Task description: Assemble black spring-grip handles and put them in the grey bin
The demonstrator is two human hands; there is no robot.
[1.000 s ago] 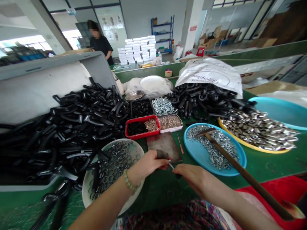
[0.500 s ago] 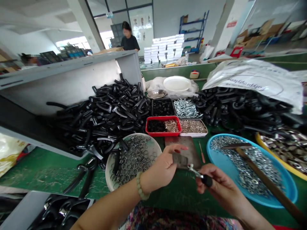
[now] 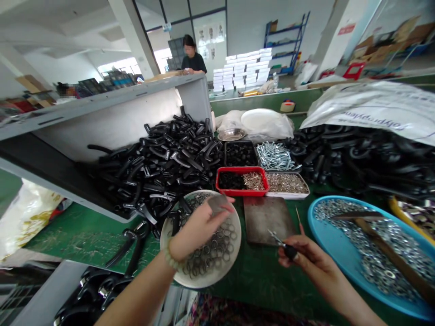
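My left hand [image 3: 195,226], slightly blurred, is over the pale round bowl [image 3: 235,267] of metal rings [image 3: 214,249]. It holds a flat grey metal piece [image 3: 217,203] at the fingers; its exact kind I cannot make out. To the right, my right hand [image 3: 311,260] pinches a bolt with a black knob [image 3: 290,251], its thin metal end pointing up and left. That end is over the lower edge of a flat brown metal plate [image 3: 268,219] on the green table.
Black handles [image 3: 170,158] fill a tipped grey crate [image 3: 136,93] at left. Behind the plate are a red tray [image 3: 243,194] and a tray of screws [image 3: 275,156]. A hammer [image 3: 390,251] lies across the blue basin [image 3: 316,222]. A thin red-handled tool [image 3: 301,226] lies beside the plate.
My left hand has moved left with the grey metal piece, away from the bolt and over the bowl of rings. The right hand still holds the bolt. The view has shifted a little.
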